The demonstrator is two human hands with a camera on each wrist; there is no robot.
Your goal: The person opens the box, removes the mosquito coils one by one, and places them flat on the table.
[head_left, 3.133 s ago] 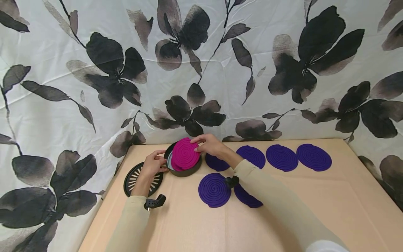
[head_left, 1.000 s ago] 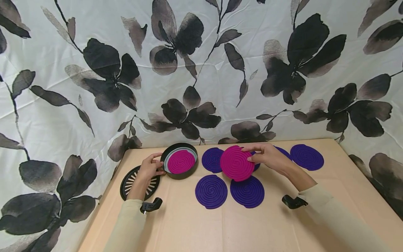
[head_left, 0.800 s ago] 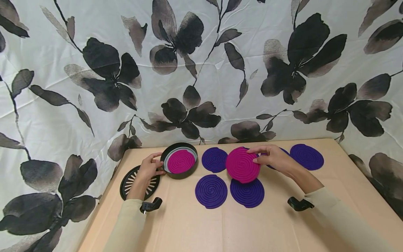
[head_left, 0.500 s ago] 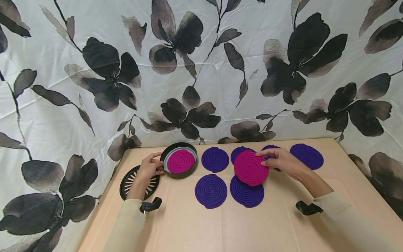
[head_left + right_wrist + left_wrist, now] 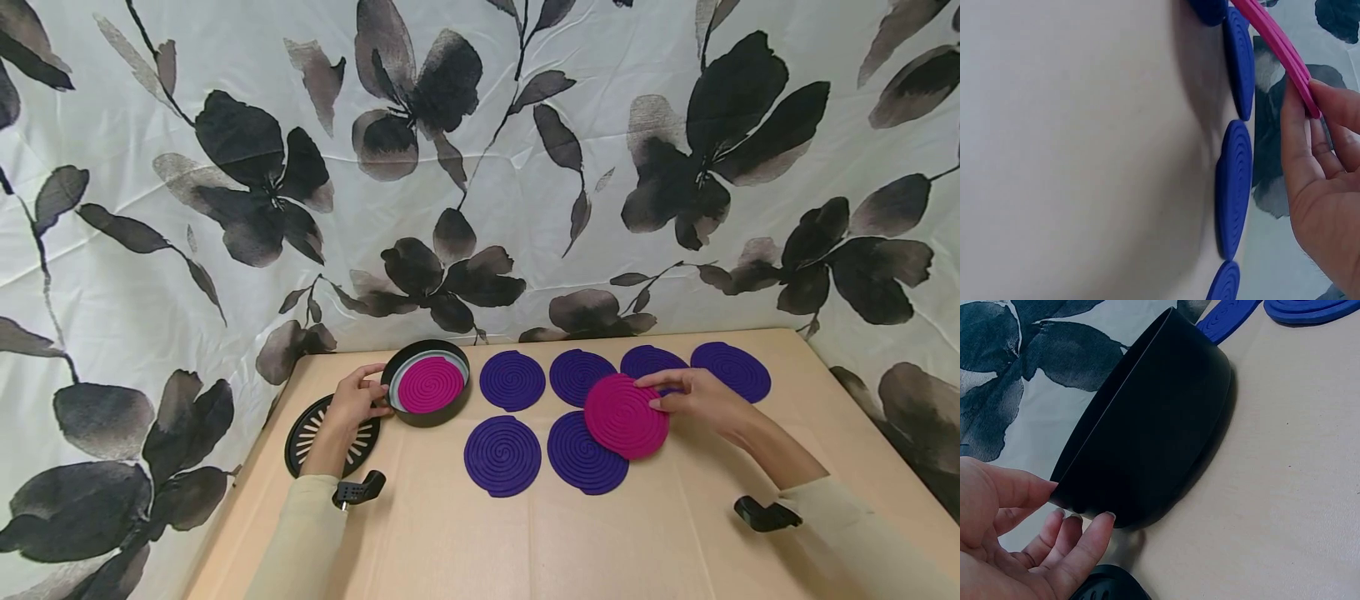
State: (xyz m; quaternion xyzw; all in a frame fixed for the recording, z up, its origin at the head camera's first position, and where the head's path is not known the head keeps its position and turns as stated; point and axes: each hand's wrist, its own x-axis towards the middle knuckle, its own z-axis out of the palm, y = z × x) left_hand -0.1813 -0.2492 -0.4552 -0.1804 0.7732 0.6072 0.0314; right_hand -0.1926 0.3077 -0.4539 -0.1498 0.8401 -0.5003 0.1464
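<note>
My right hand (image 5: pixel 701 400) pinches a pink spiral-ridged silicone coaster (image 5: pixel 624 417) by its edge, held above the table. In the right wrist view this coaster (image 5: pixel 1282 47) shows edge-on between thumb and fingers, apparently more than one layer thick. At the left, my left hand (image 5: pixel 354 402) holds the side of a round black holder (image 5: pixel 435 418). The left wrist view has a fingertip at the holder's (image 5: pixel 1154 419) rim and another against its lower wall. Inside the holder lies another pink coaster (image 5: pixel 431 385) on a pale grey-blue layer; anything deeper is hidden.
Purple coasters lie in a back row, from one (image 5: pixel 512 380) beside the holder to one (image 5: pixel 730 372) at the right. Two more, a left one (image 5: pixel 502 456) and a right one (image 5: pixel 581 458), form a front row. A black slotted disc (image 5: pixel 302 442) lies partly under the left forearm.
The right hand has lifted the pink coaster out of the holder and carried it rightward, past the purple coasters. The left hand has stayed at the holder.
</note>
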